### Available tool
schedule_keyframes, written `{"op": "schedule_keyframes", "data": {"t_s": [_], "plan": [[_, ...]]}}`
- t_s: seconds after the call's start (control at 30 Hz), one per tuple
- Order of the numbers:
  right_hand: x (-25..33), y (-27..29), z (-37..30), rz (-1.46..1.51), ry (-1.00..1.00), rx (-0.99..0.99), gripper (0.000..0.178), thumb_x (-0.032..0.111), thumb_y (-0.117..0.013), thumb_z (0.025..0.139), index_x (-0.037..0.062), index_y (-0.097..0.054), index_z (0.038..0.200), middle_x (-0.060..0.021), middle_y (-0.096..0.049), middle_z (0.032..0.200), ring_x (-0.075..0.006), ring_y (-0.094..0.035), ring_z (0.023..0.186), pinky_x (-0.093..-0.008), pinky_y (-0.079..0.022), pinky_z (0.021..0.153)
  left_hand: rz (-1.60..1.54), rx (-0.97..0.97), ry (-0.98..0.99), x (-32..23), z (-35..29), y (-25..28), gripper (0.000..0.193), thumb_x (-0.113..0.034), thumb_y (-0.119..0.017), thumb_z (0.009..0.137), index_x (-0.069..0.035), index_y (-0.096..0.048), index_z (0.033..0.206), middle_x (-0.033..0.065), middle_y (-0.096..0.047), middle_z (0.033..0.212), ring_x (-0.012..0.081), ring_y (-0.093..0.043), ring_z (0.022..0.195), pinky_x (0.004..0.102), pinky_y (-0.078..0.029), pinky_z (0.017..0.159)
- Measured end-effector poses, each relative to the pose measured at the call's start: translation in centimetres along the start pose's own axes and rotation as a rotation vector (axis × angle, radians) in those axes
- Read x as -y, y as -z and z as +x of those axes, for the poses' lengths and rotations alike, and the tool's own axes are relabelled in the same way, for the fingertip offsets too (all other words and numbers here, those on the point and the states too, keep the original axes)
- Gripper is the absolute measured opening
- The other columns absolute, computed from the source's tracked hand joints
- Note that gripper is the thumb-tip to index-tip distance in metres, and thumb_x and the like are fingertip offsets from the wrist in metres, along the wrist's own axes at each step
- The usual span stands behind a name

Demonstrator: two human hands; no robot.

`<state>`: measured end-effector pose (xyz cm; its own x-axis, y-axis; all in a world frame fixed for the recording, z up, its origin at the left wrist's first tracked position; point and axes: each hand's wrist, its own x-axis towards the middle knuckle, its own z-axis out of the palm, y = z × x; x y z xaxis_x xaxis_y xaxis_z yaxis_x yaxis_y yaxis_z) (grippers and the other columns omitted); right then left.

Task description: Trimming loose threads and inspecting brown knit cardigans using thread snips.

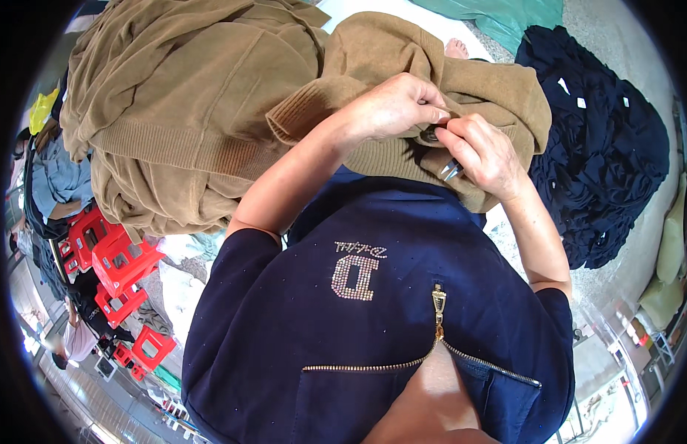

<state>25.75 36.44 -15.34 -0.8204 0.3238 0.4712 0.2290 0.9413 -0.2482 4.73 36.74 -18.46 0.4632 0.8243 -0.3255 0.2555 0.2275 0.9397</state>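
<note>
A brown knitted sweater (391, 55) lies across my lap, its ribbed edge (388, 159) toward me. My left hand (403, 109) is closed, thumb and fingertips pinching the knit. Right beside it, my right hand (482, 154) is closed too, its fingertips meeting the left ones at the cloth. A small dark round piece, possibly a button (430, 134), shows just below the fingertips. Two pointed metal tips of what look like thread snips (451, 170) stick out from under my right hand; their grip is hidden in the palm.
On the left rises a big heap of brown knitwear (173, 81). To the right lies a pile of dark navy garments (595, 148) with white tags. Red plastic stools (122, 255) stand at the left, and a person (77, 340) is farther off. Green sheeting (506, 18) lies ahead.
</note>
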Motion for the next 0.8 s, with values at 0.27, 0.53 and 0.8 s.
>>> {"op": "schedule_keyframes", "data": {"t_s": [0.27,0.53,0.8], "plan": [[0.9,-1.6,-0.4,0.084,-0.165,-0.197,0.034,0.0,-0.071,0.063,-0.001,-0.063,0.096,-0.0096,-0.06,0.092,-0.0226,-0.063,0.076,-0.0318,-0.054,0.061,-0.135,-0.021,-0.02,-0.9,-1.5,0.2,0.021,-0.018,-0.062,0.095,0.002,-0.068,0.099,0.0,-0.066,0.087,0.0062,-0.057,0.084,0.0225,-0.046,0.078],[1.2,-1.5,-0.6,-0.009,-0.135,-0.215,0.034,0.0,-0.072,0.061,-0.0007,-0.064,0.094,-0.0098,-0.059,0.086,-0.0223,-0.063,0.071,-0.031,-0.053,0.06,-0.197,-0.02,-0.029,-1.1,-2.1,0.5,0.021,-0.017,-0.06,0.096,0.003,-0.067,0.101,0.0013,-0.066,0.089,0.0068,-0.057,0.085,0.0229,-0.046,0.079],[1.4,-1.4,0.6,-0.016,-0.23,-0.233,0.02,-0.001,-0.072,0.066,0.0012,-0.059,0.081,-0.0081,-0.058,0.083,-0.0226,-0.064,0.072,-0.03,-0.052,0.06,-0.281,-0.012,-0.095,-1.7,-3.1,0.5,0.016,-0.008,-0.064,0.092,0.003,-0.067,0.103,0.0011,-0.066,0.09,0.0082,-0.059,0.089,0.0261,-0.048,0.081]]}}
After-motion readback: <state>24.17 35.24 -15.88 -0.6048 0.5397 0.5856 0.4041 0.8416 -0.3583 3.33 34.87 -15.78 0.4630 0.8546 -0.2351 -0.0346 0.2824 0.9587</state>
